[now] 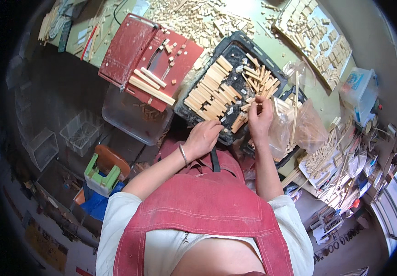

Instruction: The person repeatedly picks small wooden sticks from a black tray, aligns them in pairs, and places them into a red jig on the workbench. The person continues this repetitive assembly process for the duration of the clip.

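A black plastic tray lies before me, holding short wooden sticks. On its left side several sticks are laid side by side in rows, while those on the right lie in a loose jumble. My left hand, a bracelet on its wrist, is at the tray's near edge beside the rows. Its fingers are bent together, and what they hold, if anything, is hidden. Over the tray's right part, my right hand has thumb and fingers pinched close to the loose sticks; whatever is between them is too small to name.
Left of the tray stands a red table saw with wood strips and offcuts on it. Wood blocks cover the far bench. A board of blocks, plastic bags and a clear tub are at right. Below the saw sits a clear bin.
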Demonstrator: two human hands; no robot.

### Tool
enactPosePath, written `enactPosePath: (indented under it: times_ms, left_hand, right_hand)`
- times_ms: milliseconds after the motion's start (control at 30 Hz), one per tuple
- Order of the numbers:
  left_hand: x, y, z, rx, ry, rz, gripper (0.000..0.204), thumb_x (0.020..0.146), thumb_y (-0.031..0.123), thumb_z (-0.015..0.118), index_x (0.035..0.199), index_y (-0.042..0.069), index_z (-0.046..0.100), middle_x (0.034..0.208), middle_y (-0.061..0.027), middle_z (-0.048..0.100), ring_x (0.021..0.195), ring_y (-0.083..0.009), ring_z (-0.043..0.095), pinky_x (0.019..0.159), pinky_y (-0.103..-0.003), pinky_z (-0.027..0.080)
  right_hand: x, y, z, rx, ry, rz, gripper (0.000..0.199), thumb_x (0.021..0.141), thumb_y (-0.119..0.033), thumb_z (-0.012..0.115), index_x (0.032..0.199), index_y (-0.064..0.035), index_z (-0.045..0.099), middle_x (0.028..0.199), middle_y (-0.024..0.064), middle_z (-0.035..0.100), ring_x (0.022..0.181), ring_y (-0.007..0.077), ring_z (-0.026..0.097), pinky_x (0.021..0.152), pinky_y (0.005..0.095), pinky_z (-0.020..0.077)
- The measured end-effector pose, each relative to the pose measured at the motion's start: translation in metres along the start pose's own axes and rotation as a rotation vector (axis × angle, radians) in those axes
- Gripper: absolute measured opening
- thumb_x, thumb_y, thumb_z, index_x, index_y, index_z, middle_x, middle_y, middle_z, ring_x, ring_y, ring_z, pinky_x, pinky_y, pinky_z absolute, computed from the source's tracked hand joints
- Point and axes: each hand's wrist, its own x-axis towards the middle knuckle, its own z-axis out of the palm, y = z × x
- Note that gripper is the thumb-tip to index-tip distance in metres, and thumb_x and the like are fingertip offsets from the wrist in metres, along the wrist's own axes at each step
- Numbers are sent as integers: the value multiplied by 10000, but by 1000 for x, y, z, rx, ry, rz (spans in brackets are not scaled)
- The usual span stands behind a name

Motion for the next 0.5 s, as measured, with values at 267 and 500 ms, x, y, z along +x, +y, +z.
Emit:
enactPosePath:
  times_ms: [267, 500]
  left_hand:
    - [10, 4, 0, -21, -47, -14, 264, 915, 36, 702, 1177, 19, 679, 1142, -172, 696, 1050, -387, 689, 915, -479, 564]
    - [13, 1, 7, -19, -42, -59, 269, 918, 41, 702, 1185, 21, 672, 1131, -178, 691, 1038, -392, 685, 905, -478, 565]
  right_hand:
    - [89, -26, 10, -453, -124, -340, 410, 882, -80, 759, 1263, -24, 620, 1232, 190, 594, 1126, 377, 669, 909, 464, 591]
    - [84, -1, 15, -619, -246, -204, 327, 906, -231, 780, 1103, -38, 604, 1056, 204, 666, 907, 428, 717, 770, 526, 599]
